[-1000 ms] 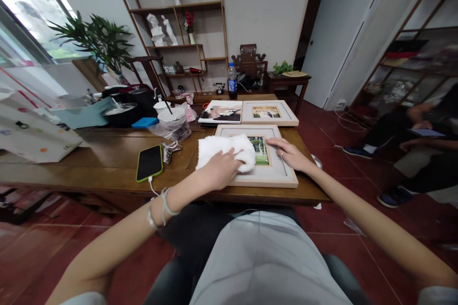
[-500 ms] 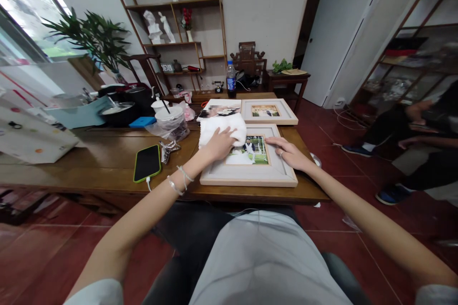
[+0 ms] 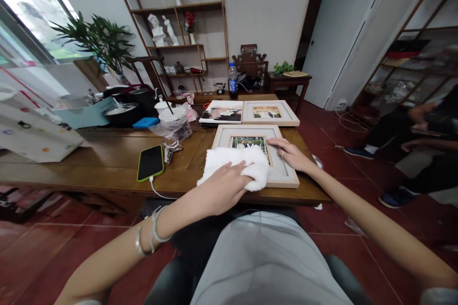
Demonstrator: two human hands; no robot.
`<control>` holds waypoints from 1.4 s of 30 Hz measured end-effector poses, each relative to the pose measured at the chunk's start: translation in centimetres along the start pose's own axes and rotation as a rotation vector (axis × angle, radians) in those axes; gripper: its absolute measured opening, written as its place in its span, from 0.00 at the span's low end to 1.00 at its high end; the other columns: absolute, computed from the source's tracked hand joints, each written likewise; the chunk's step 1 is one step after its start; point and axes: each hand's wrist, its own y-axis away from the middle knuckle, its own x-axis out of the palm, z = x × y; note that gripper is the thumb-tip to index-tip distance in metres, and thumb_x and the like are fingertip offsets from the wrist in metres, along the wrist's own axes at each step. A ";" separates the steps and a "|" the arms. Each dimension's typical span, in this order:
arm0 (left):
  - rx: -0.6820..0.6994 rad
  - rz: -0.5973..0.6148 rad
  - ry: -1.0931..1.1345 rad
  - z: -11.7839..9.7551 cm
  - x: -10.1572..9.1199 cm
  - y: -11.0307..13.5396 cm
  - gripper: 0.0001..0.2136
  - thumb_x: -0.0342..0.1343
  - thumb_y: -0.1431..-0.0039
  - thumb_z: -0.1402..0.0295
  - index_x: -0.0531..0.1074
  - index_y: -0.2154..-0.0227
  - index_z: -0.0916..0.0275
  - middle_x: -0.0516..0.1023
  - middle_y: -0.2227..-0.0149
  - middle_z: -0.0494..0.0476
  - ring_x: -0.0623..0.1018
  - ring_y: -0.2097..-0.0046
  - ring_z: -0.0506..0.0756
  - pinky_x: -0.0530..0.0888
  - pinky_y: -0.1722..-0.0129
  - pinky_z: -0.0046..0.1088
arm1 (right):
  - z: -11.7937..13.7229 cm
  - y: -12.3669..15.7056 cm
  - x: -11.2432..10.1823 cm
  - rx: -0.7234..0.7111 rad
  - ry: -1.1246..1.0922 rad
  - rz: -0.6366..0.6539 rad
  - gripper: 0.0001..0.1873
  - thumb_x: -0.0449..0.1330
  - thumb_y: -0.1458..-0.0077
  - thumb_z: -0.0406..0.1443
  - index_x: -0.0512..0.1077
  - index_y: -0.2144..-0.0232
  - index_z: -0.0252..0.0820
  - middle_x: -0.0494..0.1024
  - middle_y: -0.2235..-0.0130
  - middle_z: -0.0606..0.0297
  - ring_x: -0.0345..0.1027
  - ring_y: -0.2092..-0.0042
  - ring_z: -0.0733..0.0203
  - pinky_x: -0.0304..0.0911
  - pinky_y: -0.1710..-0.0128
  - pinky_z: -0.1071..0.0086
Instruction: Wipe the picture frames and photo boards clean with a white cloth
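Note:
A pale wooden picture frame [image 3: 286,177] lies flat near the table's front edge, with a photo [image 3: 246,142] in its middle. My left hand [image 3: 225,186] grips a white cloth [image 3: 229,158] that lies over the near left part of this frame and hides the lower part of the photo. On the frame's right side rests my right hand [image 3: 291,155], its fingers stretched out and touching the border beside the photo. A ring is on one of its fingers.
Behind lie a second picture frame [image 3: 291,110] and a photo-covered board [image 3: 222,110]. A phone [image 3: 150,163] on a cable, a bagged cup [image 3: 173,121] and a drink bottle [image 3: 233,81] stand about the wooden table [image 3: 103,152]. A seated person's legs [image 3: 415,171] show at right.
My left hand has drawn the white cloth toward me, from the frame's far left corner to its near edge. More of the photo's top now shows. My right hand stays in place.

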 end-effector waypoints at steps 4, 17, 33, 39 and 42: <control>-0.127 -0.038 -0.128 3.1 1.6 -3.2 0.15 0.43 0.39 0.74 0.67 0.51 0.63 0.53 0.37 0.67 0.56 0.37 0.64 0.59 0.43 0.49 | 0.0 0.0 0.0 -0.005 0.000 0.007 0.25 0.49 0.50 0.28 0.68 0.50 0.46 0.69 0.46 0.61 0.60 0.43 0.53 0.54 0.42 0.49; -0.199 -0.172 -0.224 11.6 3.1 -11.1 0.16 0.40 0.37 0.72 0.66 0.49 0.64 0.55 0.37 0.65 0.53 0.37 0.66 0.55 0.43 0.51 | -0.1 0.0 0.0 -0.002 -0.007 0.011 0.26 0.48 0.50 0.27 0.68 0.49 0.45 0.68 0.45 0.60 0.59 0.42 0.54 0.53 0.41 0.51; 0.058 -0.060 -0.142 -2.9 -0.6 -2.1 0.13 0.43 0.39 0.72 0.69 0.55 0.64 0.68 0.47 0.66 0.68 0.46 0.64 0.65 0.49 0.47 | -0.4 0.0 0.1 -0.018 -0.010 -0.002 0.25 0.49 0.50 0.27 0.68 0.49 0.44 0.69 0.46 0.58 0.59 0.42 0.54 0.53 0.41 0.51; -0.250 -0.104 -0.222 0.5 1.2 -6.7 0.17 0.47 0.41 0.74 0.67 0.49 0.61 0.65 0.43 0.66 0.62 0.41 0.67 0.60 0.46 0.54 | -0.4 0.0 0.1 -0.015 -0.017 -0.002 0.26 0.49 0.50 0.27 0.68 0.49 0.45 0.69 0.46 0.59 0.59 0.42 0.53 0.53 0.42 0.49; -0.372 -0.203 -0.301 3.0 1.1 -9.2 0.17 0.47 0.42 0.78 0.70 0.51 0.62 0.57 0.38 0.65 0.58 0.39 0.68 0.57 0.45 0.57 | -0.4 0.1 0.0 -0.024 -0.013 0.003 0.25 0.49 0.49 0.28 0.68 0.49 0.44 0.69 0.46 0.58 0.59 0.43 0.53 0.53 0.42 0.49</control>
